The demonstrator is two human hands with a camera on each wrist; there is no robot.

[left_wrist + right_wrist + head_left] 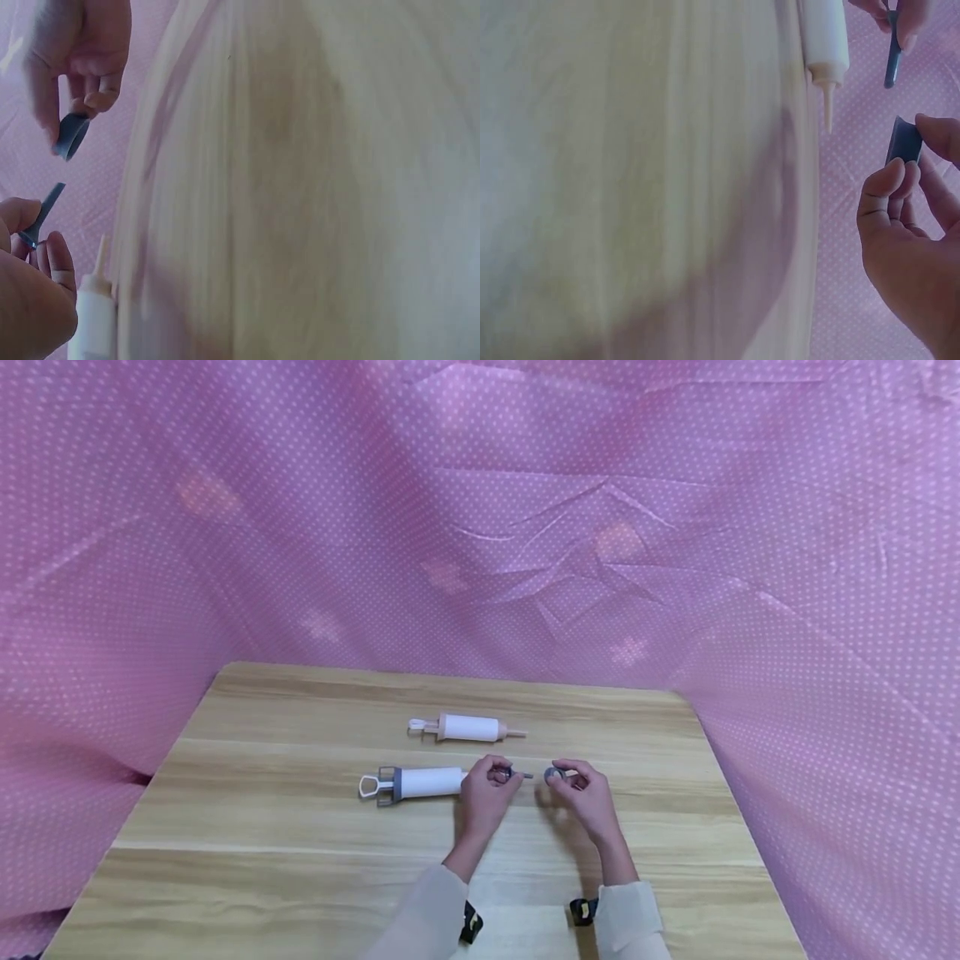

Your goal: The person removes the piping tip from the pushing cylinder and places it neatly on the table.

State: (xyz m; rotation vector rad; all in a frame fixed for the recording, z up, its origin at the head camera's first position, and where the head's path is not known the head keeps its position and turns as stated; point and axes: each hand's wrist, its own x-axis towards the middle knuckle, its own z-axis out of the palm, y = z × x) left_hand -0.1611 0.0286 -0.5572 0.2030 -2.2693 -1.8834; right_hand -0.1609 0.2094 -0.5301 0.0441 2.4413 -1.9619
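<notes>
In the head view, a dark grey, slender, tapered nozzle (528, 775) is pinched by the left hand (486, 793), and a short, dark grey, round collar (553, 773) is gripped between the thumb and fingers of the right hand (585, 792); the two pieces are held near each other but apart. To the left of the left hand, a white, cylindrical barrel (431, 782) with a grey flanged end and a white loop handle (368, 786) is laid on the wood-grain counter (300, 843), its near end partly hidden by that hand. Beyond both hands, a white, tube-shaped applicator (470, 728) with beige ends is laid. The contents of both tubes cannot be told through their opaque walls. Behind the counter, a pink, white-dotted cloth (480, 568) is hung.

In the left wrist view, the nozzle's flared end is seen between the left hand's fingers, and the collar is shown to be hollow.

In the right wrist view, the collar is held by its edges, and the applicator's thin tip is seen near both hands, over the dotted cloth.
</notes>
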